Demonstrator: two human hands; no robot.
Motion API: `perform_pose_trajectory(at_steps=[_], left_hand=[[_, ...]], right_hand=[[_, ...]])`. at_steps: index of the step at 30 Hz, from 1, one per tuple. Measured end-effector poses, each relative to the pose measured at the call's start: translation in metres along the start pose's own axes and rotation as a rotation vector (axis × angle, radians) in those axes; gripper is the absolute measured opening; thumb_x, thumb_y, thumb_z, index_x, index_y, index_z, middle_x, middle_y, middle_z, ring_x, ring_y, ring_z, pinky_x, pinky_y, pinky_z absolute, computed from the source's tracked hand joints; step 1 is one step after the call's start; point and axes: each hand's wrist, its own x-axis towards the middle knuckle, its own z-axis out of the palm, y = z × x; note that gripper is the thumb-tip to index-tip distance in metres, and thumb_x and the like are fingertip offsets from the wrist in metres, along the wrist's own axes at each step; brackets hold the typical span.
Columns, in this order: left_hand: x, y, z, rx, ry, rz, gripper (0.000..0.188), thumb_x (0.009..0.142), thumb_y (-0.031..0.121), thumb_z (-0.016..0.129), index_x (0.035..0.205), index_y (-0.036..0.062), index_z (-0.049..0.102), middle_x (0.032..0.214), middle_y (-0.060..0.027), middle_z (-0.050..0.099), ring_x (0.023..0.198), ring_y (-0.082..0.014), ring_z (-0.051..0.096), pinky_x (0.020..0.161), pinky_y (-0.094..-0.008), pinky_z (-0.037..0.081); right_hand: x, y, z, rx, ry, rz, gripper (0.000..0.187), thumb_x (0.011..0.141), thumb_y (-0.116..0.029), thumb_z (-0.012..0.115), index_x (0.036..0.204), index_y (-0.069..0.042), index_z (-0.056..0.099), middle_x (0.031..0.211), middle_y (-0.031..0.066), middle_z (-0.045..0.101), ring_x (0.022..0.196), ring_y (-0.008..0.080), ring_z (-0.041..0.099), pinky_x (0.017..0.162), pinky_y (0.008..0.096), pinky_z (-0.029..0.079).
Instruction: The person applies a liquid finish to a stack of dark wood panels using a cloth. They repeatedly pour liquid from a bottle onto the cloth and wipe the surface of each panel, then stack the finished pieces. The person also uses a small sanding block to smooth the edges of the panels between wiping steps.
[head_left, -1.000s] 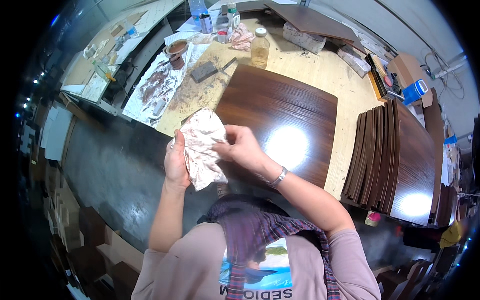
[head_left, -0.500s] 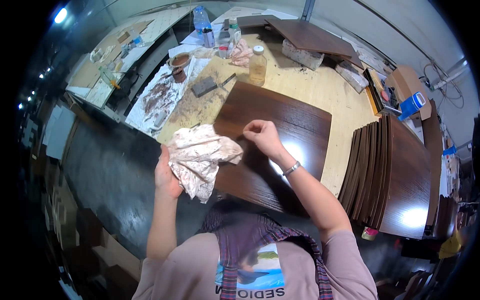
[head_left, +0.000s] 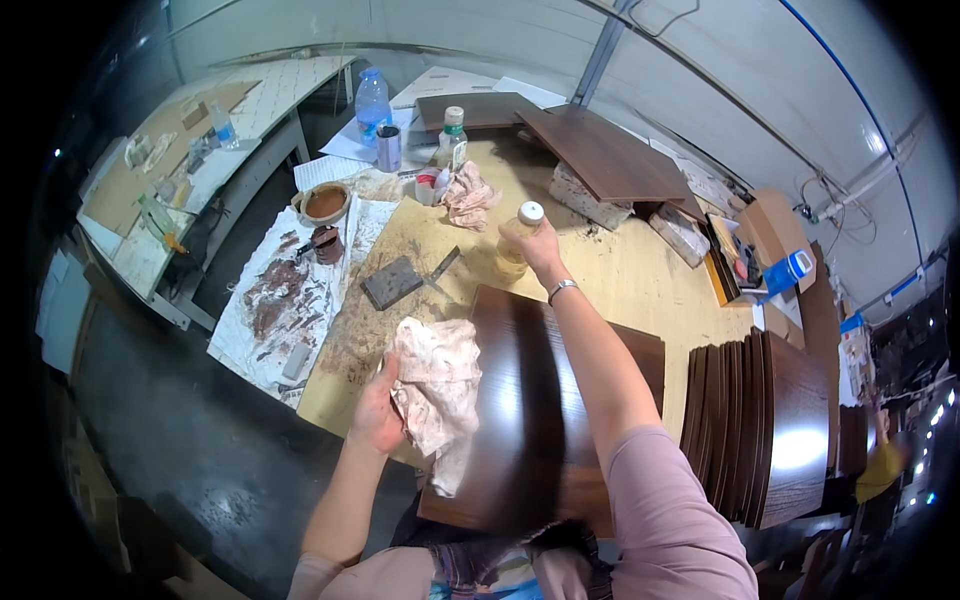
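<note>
My left hand (head_left: 378, 408) holds a stained, pinkish-white rag (head_left: 438, 385) that hangs down over the left edge of a glossy dark brown wooden panel (head_left: 580, 440). Beyond the panel's far edge, my right hand (head_left: 537, 248) is wrapped round a clear bottle (head_left: 510, 262) of yellowish liquid with a white cap. That bottle stands upright, as far as I can see, and the fingers hide part of its side. Left of it on the table lie a dark rectangular block (head_left: 392, 283) and a thin dark blade-like tool (head_left: 445, 264).
Several dark panels (head_left: 735, 430) stand stacked at the right. Farther back are a crumpled pink rag (head_left: 470, 197), a blue-tinted plastic bottle (head_left: 372, 105) and a raised panel (head_left: 605, 150) on blocks. A bowl of brown stuff (head_left: 326, 203) sits on stained white paper (head_left: 255, 290) at the left.
My right hand has reached forward from above the panel and taken hold of the yellowish bottle. The rag stays in my left hand, now gathered and hanging lower. The view has shifted.
</note>
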Motion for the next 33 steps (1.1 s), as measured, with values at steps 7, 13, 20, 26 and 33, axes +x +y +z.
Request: perform_pose_trajectory(at_steps=[7, 13, 20, 26, 33], left_hand=[[0.051, 0.027, -0.05, -0.024, 0.18, 0.103, 0.053, 0.107, 0.038, 0.045, 0.144, 0.0014, 0.043, 0.141, -0.0166, 0.055, 0.129, -0.0323, 0.054, 0.11, -0.0508, 0.043], [0.062, 0.026, -0.046, -0.025, 0.155, 0.1, 0.048, 0.108, 0.036, 0.042, 0.141, 0.0019, 0.047, 0.137, -0.0155, 0.057, 0.125, -0.0304, 0.057, 0.107, -0.0486, 0.046], [0.059, 0.019, -0.04, -0.063, 0.119, 0.062, 0.048, 0.107, 0.037, 0.045, 0.14, 0.0027, 0.049, 0.135, -0.0144, 0.06, 0.123, -0.0292, 0.059, 0.106, -0.0486, 0.047], [0.053, 0.013, -0.039, -0.06, 0.111, 0.079, 0.048, 0.106, 0.037, 0.047, 0.14, 0.0025, 0.049, 0.135, -0.0144, 0.06, 0.122, -0.0293, 0.059, 0.106, -0.0485, 0.047], [0.049, 0.007, -0.036, -0.066, 0.054, 0.084, 0.049, 0.106, 0.035, 0.047, 0.141, -0.0001, 0.048, 0.136, -0.0159, 0.059, 0.124, -0.0298, 0.058, 0.107, -0.0476, 0.046]], right_hand=[[-0.038, -0.048, 0.066, -0.619, -0.047, -0.55, 0.023, 0.068, -0.019, 0.078, 0.085, -0.006, 0.072, 0.092, 0.0143, 0.066, 0.094, 0.0331, 0.06, 0.09, 0.0425, 0.049], [-0.085, -0.099, 0.075, -0.998, -0.419, -0.91, 0.02, 0.065, -0.013, 0.076, 0.083, -0.01, 0.069, 0.092, 0.0076, 0.062, 0.097, 0.0268, 0.057, 0.099, 0.0414, 0.042], [-0.099, -0.108, 0.073, -1.382, -0.453, -1.149, 0.011, 0.078, -0.017, 0.063, 0.085, -0.011, 0.071, 0.093, 0.0052, 0.062, 0.102, 0.0246, 0.056, 0.105, 0.0455, 0.037], [-0.103, -0.118, 0.067, -1.531, -0.423, -1.189, 0.014, 0.078, -0.02, 0.064, 0.087, -0.013, 0.072, 0.095, 0.0038, 0.063, 0.103, 0.0241, 0.055, 0.104, 0.0452, 0.038], [-0.092, -0.101, 0.069, -1.337, -0.384, -1.033, 0.013, 0.076, -0.017, 0.068, 0.087, -0.012, 0.072, 0.094, 0.0049, 0.063, 0.102, 0.0257, 0.057, 0.102, 0.0449, 0.041]])
